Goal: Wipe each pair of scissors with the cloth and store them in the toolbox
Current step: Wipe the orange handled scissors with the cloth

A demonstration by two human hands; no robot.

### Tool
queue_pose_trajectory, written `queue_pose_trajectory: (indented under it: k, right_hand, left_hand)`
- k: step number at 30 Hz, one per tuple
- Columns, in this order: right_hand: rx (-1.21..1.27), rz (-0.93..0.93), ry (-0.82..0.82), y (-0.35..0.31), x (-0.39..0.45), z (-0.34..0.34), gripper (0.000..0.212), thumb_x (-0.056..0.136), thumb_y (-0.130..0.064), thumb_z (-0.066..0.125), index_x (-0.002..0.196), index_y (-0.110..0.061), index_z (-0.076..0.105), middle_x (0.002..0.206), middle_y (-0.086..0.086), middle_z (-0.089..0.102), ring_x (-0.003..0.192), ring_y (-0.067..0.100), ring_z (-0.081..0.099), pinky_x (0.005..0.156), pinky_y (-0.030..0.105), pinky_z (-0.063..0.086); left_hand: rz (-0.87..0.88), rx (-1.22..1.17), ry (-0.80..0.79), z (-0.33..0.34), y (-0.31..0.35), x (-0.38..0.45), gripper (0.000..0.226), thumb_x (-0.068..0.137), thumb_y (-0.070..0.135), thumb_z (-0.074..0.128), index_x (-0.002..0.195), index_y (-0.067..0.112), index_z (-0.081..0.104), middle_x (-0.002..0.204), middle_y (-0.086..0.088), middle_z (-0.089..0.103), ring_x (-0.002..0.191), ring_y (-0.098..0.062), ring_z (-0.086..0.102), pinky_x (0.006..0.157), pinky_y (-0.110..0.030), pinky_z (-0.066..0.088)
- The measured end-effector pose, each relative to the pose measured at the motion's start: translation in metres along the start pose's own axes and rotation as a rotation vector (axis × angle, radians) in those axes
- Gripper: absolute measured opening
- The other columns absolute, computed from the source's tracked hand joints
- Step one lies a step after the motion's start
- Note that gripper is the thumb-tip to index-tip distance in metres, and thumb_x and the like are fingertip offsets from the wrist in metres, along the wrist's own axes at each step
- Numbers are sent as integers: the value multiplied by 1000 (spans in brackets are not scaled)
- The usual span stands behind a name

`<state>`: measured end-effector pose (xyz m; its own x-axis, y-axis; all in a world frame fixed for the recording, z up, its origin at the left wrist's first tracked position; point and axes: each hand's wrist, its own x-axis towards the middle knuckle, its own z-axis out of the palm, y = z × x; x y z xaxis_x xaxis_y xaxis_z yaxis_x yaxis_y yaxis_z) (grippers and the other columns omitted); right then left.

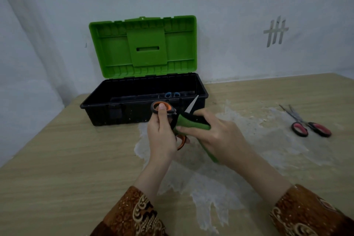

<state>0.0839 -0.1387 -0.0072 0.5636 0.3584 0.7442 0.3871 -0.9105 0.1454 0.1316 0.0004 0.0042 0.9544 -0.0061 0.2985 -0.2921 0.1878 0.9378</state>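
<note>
Wiping is the step in hand at this moment. The left hand [161, 132] is gripping the orange-and-black handled scissors [168, 119] by the handles, with the thumb lying across the upper orange loop and the fingers curled round the lower one. The right hand [214, 136] is grasping the green cloth [193, 123], folded round the blades, so that only the pointed steel tip is coming out of the cloth toward the far side. Both hands are holding the scissors in the air, just in front of the black plastic toolbox with the green lid [107, 104], which is standing open at the far left part of the pale wooden bench [57, 159].

Inside the toolbox, a pair of blue handle loops [172, 94] is showing, so I judge that one pair is already stored. A second pair, the red-and-black handled scissors [310, 127], is lying on the bench at the right, well apart from the hands, with its blades a little open and pointing to the far left; it seems to be waiting for its turn.

For the next move, I think the cloth must slide along the blades to the tip, with the fingers staying on the flat sides and away from the edge. After that the blades should be closed, and the left hand has only a short way to carry the scissors over the near wall of the box.
</note>
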Motion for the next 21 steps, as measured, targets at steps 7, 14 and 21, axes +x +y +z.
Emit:
queue_pose_trajectory:
  k: [7, 14, 21]
  right_hand:
    - [-43, 228, 98, 16, 0, -10, 35, 87, -8, 63, 116, -27, 69, 109, 16, 61, 61, 29, 61, 43, 33, 51]
    - [-49, 228, 11, 6, 5, -5, 41, 80, -6, 72, 113, -29, 69, 106, 13, 61, 53, 26, 57, 39, 31, 48]
    - [54, 245, 92, -10, 5, -4, 33, 92, -21, 50, 120, -28, 66, 105, 12, 59, 61, 25, 59, 45, 34, 52]
  left_hand:
    - [-44, -72, 15, 1, 5, 0, 38, 103, 37, 34, 88, 11, 58, 54, -7, 53, 46, -32, 54, 40, -38, 52]
    - [-39, -55, 34, 0, 2, 0, 39, 102, 40, 36, 89, 11, 58, 66, -17, 57, 57, -44, 57, 48, -48, 56]
    - [196, 64, 53, 9, -1, -13, 33, 101, 38, 38, 80, 21, 58, 64, -2, 60, 62, -27, 61, 58, -50, 51]
